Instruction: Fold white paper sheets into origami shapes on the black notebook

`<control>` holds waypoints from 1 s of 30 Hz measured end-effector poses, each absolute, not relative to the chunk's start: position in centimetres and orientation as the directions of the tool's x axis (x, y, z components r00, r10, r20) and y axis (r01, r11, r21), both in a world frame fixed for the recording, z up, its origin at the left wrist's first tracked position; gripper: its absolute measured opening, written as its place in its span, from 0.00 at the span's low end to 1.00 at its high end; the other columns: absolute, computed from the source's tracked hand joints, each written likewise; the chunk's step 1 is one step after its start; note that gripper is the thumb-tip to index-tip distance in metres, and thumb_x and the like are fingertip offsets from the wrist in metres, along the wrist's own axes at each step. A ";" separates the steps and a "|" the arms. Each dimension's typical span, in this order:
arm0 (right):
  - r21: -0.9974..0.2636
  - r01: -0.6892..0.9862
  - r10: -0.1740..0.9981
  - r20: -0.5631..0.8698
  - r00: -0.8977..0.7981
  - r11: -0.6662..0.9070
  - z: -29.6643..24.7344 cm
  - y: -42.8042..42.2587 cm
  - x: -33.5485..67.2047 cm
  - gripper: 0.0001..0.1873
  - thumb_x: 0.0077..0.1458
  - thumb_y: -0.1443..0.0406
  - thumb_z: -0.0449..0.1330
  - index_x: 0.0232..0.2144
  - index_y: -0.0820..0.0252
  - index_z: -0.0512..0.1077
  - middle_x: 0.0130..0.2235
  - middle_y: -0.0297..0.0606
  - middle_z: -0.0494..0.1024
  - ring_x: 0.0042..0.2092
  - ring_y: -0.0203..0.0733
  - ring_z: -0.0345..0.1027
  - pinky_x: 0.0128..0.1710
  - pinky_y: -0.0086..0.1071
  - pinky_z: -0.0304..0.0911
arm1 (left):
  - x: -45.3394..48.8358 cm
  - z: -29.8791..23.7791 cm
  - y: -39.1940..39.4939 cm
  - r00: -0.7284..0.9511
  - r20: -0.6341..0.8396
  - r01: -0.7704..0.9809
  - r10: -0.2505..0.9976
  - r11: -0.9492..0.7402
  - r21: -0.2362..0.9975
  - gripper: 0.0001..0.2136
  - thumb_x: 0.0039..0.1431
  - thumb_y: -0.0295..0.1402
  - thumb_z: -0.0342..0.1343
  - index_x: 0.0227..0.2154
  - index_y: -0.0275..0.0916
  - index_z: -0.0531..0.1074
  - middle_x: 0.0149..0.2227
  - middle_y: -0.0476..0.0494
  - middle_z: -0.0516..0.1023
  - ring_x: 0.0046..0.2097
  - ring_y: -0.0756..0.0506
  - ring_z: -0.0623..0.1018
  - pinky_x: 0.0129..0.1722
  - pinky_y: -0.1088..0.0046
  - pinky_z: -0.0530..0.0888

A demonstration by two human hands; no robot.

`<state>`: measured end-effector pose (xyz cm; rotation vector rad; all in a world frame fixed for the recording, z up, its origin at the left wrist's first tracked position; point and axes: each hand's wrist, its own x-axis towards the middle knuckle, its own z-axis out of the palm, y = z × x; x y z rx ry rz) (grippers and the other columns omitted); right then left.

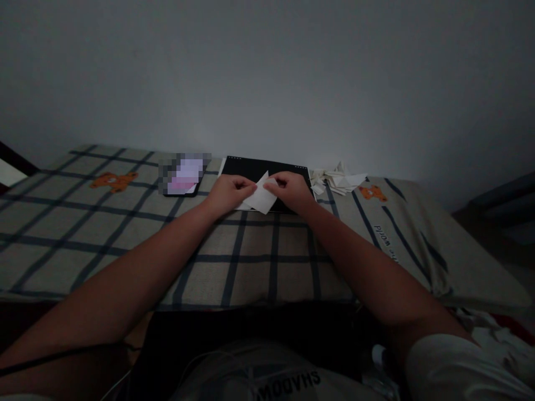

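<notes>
A small folded white sheet of paper (264, 200) is held between my two hands, with one corner pointing up and another down. My left hand (233, 192) pinches its left edge between thumb and fingers. On the other side, my right hand (290, 189) pinches the upper right part. Beneath the paper lies a black board (251, 166) with rows of small white marks along its top edge, perhaps a spiral calendar or notebook. Another bit of white paper shows below my left hand, and what it belongs to is unclear.
A pile of folded white paper pieces (339, 179) lies right of the board. To the left rests a phone (184, 177), its screen lit and blurred. Everything sits on a checked cloth (209, 267) against a grey wall (267, 78).
</notes>
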<state>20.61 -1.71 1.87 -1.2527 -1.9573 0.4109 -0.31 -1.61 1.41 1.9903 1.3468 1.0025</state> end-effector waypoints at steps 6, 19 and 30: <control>-0.562 0.685 0.871 0.433 -0.233 0.463 1.9 -1.7 20.6 0.07 0.57 0.67 0.64 0.35 0.65 0.82 0.36 0.41 0.83 0.37 0.42 0.73 0.41 0.34 0.65 | -0.2 1.1 -1.6 0.295 0.272 0.509 0.916 -0.391 0.767 0.14 0.56 0.41 0.61 0.35 0.36 0.84 0.31 0.44 0.84 0.31 0.47 0.78 0.31 0.73 0.70; -0.532 0.676 0.843 0.464 -0.272 0.510 1.4 -1.2 20.9 0.09 0.55 0.67 0.65 0.39 0.64 0.82 0.40 0.43 0.84 0.40 0.44 0.74 0.43 0.35 0.66 | -0.5 0.6 -0.9 0.260 0.234 0.537 0.937 -0.342 0.771 0.14 0.53 0.40 0.60 0.36 0.38 0.84 0.36 0.44 0.86 0.38 0.43 0.81 0.39 0.69 0.75; -0.463 0.742 0.871 0.334 -0.360 0.484 2.3 -0.7 22.3 0.07 0.54 0.69 0.63 0.34 0.63 0.81 0.37 0.41 0.82 0.37 0.42 0.71 0.40 0.33 0.62 | -0.3 0.4 -1.1 0.473 0.358 0.600 0.805 -0.592 0.538 0.16 0.62 0.42 0.57 0.43 0.37 0.82 0.39 0.41 0.83 0.42 0.42 0.80 0.44 0.66 0.74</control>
